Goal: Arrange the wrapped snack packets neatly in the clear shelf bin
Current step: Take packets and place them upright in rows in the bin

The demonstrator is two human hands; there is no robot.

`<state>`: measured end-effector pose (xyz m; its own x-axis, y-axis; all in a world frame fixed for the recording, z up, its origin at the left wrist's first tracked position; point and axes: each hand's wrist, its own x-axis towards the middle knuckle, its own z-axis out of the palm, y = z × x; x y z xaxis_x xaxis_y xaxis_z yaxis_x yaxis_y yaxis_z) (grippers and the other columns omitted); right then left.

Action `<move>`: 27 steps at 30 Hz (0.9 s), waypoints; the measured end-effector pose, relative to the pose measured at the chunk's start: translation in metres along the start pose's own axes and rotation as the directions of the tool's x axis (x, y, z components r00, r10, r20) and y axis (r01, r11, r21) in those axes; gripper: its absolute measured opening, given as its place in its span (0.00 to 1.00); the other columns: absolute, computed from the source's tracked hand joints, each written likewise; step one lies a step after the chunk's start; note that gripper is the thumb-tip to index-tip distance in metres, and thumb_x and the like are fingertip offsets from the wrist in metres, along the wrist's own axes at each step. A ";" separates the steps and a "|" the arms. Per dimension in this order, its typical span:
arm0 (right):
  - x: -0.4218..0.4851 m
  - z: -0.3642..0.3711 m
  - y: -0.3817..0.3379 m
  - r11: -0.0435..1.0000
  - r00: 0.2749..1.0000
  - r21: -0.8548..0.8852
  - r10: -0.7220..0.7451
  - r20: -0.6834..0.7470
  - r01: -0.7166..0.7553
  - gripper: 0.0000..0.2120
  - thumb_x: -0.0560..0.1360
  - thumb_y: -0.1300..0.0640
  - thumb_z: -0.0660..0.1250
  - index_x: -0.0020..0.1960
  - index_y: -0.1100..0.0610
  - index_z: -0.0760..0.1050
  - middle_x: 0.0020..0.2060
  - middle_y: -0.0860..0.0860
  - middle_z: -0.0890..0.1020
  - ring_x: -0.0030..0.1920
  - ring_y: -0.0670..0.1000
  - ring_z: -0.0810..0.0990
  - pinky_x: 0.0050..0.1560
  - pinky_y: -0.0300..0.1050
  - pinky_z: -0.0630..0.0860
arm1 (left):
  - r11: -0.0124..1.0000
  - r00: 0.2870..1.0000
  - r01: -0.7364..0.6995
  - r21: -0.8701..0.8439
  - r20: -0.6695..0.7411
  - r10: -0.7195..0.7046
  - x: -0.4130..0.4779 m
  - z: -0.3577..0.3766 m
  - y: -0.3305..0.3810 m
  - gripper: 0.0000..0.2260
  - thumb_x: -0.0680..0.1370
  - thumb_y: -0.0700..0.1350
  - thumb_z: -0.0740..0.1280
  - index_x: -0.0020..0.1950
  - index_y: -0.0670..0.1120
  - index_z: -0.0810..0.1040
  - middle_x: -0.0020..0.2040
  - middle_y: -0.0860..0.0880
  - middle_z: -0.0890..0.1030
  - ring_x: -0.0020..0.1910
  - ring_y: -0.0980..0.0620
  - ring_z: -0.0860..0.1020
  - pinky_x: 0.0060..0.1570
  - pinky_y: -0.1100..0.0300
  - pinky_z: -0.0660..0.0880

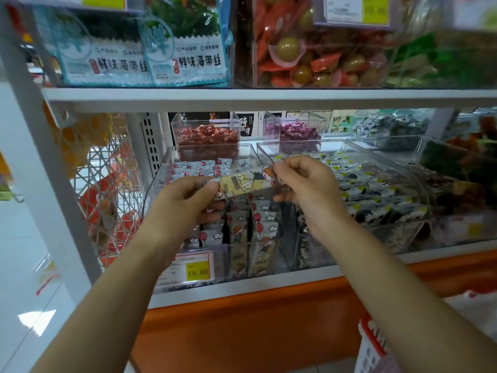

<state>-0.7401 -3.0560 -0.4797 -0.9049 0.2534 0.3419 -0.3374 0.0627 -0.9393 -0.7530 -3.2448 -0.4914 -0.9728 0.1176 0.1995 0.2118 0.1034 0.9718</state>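
A long wrapped snack packet [246, 183] with yellow and cartoon print lies level above the clear shelf bin [158, 181]. My left hand [183, 197] pinches its left end and my right hand [301, 181] pinches its right end. Beneath it, several grey packets [262, 214] with red balloon and cloud prints stand in rows inside the bin. More of them lie flat at the back of the bin. My left hand hides part of the front rows.
A second clear bin [398, 168] of black-and-white packets stands to the right. Smaller bins of red sweets [207, 134] and purple sweets [293, 131] sit behind. A yellow price tag [197, 270] is on the bin front. The upper shelf edge [242, 99] hangs close above. A wire rack [107, 184] is left.
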 end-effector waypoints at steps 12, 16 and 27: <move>0.000 -0.006 -0.002 0.723 0.903 0.547 0.388 0.184 -0.422 0.03 0.73 0.62 0.67 0.41 0.61 0.76 0.27 0.52 0.74 0.22 0.44 0.73 0.21 0.34 0.70 | 0.825 0.976 0.166 -0.540 -0.026 -0.214 -0.001 0.006 0.008 0.08 0.78 0.40 0.63 0.39 0.41 0.76 0.27 0.48 0.79 0.29 0.56 0.80 0.30 0.68 0.77; 0.001 -0.006 0.000 0.694 0.906 0.595 0.388 0.168 -0.407 0.03 0.74 0.62 0.66 0.42 0.61 0.76 0.25 0.51 0.75 0.22 0.44 0.73 0.21 0.34 0.71 | 0.715 0.953 0.218 -0.664 -0.011 -0.301 -0.003 0.011 0.011 0.07 0.77 0.39 0.65 0.38 0.41 0.77 0.28 0.47 0.80 0.28 0.55 0.80 0.27 0.67 0.76; -0.006 -0.010 0.008 0.997 0.991 0.073 -0.013 0.134 0.003 0.03 0.75 0.59 0.67 0.42 0.58 0.77 0.39 0.51 0.78 0.37 0.45 0.81 0.35 0.44 0.81 | 0.956 0.999 0.050 -0.288 0.003 -0.051 -0.004 0.008 0.006 0.07 0.75 0.42 0.66 0.52 0.45 0.78 0.42 0.48 0.84 0.44 0.53 0.84 0.44 0.63 0.79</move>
<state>-0.7349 -3.0474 -0.4893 -0.9270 0.1209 0.3550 -0.3585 -0.0076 -0.9335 -0.7473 -3.2365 -0.4869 -0.9821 0.1147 0.1495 0.1274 -0.1801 0.9754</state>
